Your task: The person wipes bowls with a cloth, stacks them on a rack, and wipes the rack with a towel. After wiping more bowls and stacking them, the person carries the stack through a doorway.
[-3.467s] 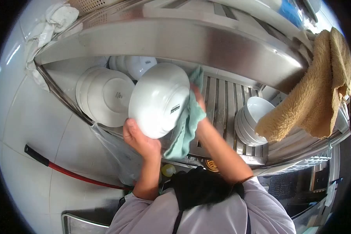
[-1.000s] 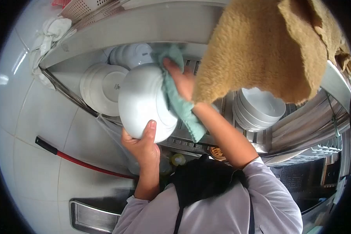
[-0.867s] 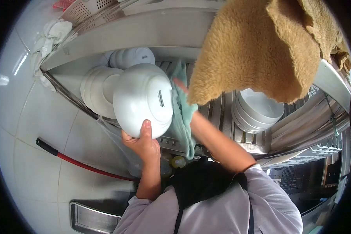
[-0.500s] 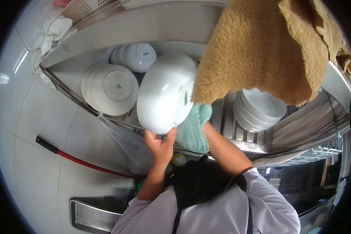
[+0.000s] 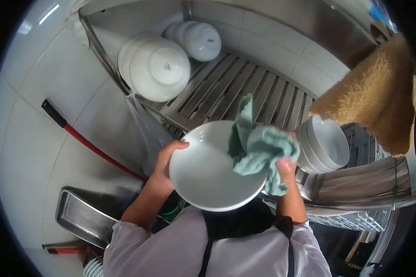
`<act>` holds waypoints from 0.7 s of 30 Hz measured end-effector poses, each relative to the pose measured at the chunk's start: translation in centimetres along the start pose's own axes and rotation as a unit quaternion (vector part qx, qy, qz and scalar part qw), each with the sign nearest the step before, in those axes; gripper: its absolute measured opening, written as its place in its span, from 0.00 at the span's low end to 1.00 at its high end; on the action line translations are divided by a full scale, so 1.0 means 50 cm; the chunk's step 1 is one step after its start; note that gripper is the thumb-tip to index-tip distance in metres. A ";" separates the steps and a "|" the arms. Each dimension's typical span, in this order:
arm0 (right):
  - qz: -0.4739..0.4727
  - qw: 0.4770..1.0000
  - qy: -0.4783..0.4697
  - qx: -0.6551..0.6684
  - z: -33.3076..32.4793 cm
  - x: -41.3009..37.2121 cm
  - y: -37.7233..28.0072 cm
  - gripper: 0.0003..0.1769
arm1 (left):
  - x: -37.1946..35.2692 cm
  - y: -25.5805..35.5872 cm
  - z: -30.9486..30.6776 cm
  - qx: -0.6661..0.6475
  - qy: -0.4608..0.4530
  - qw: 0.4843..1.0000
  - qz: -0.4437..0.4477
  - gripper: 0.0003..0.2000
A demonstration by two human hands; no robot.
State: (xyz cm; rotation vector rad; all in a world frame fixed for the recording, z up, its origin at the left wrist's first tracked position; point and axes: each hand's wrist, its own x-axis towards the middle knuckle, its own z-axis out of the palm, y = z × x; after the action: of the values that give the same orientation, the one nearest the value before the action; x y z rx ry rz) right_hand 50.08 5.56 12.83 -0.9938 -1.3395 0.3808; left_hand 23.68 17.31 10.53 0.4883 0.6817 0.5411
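A large white bowl is held in front of my chest, its inside facing up toward me. My left hand grips its left rim, thumb over the edge and the other fingers hidden beneath. At the bowl's right side, my right hand is closed on a crumpled green cloth. That cloth hangs over the right rim and covers part of the inside. Just beyond my right hand stands a stack of white bowls.
Upturned white bowls and smaller ones sit on a slatted metal shelf. A brown towel hangs at right. To the left are a red-handled pole, a plastic bag and a metal tray.
The bowl has turned from its outside showing to its inside showing and come lower, nearer my body. My right hand with the cloth has moved rightward, out from behind it. The view has shifted.
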 end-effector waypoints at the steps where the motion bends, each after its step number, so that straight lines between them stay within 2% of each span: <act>1: 0.026 0.999 0.017 -0.008 0.000 0.010 -0.019 0.35 | 0.000 0.000 0.000 0.020 0.007 1.000 0.006 0.19; 2: 0.115 0.991 0.063 0.019 0.010 0.022 -0.036 0.31 | -0.007 0.002 0.014 0.093 0.021 0.995 0.034 0.25; 4: 0.271 0.956 0.112 -0.002 0.027 0.054 -0.062 0.25 | 0.012 -0.027 0.039 0.098 -0.055 0.981 0.155 0.29; 5: 0.263 0.956 0.054 -0.117 0.041 0.069 -0.061 0.23 | 0.025 -0.037 0.047 0.100 -0.096 0.967 0.215 0.32; 6: 0.245 0.942 0.000 -0.232 0.055 0.083 -0.060 0.21 | 0.045 -0.043 0.043 0.161 -0.117 0.946 0.257 0.37; 7: 0.195 0.918 -0.080 -0.336 0.080 0.088 -0.053 0.18 | 0.051 -0.058 0.062 0.162 -0.077 0.939 0.295 0.36; 9: -0.057 0.906 -0.155 -0.389 0.136 0.044 -0.027 0.17 | 0.085 -0.078 0.043 0.114 -0.043 0.946 0.301 0.37; 10: -0.059 0.901 -0.217 -0.372 0.129 0.033 -0.034 0.15 | 0.094 -0.077 0.038 0.054 -0.063 0.943 0.321 0.37; 12: -0.062 0.877 -0.343 -0.332 0.103 0.028 -0.055 0.11 | 0.101 -0.047 0.030 0.115 -0.065 0.934 0.332 0.38; 15: 0.018 0.771 -0.323 -0.549 0.062 0.030 -0.022 0.17 | 0.083 -0.048 0.051 0.164 -0.061 0.928 0.329 0.40; 17: 0.045 0.826 -0.165 -0.537 0.061 0.071 0.007 0.19 | 0.084 -0.057 0.064 0.216 -0.076 0.914 0.335 0.41; 18: 0.021 0.839 -0.127 -0.528 0.079 0.070 0.025 0.21 | 0.090 -0.067 0.070 0.238 -0.073 0.903 0.350 0.41; 21: 0.007 0.927 -0.086 -0.365 0.138 0.075 0.016 0.22 | 0.095 -0.071 0.093 0.202 -0.107 0.897 0.379 0.42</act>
State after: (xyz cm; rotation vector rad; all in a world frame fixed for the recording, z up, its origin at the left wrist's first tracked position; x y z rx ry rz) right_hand 44.85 11.37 13.98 -1.6115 -1.6783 -0.0453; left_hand 31.09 16.39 9.48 1.2113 0.3660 1.0659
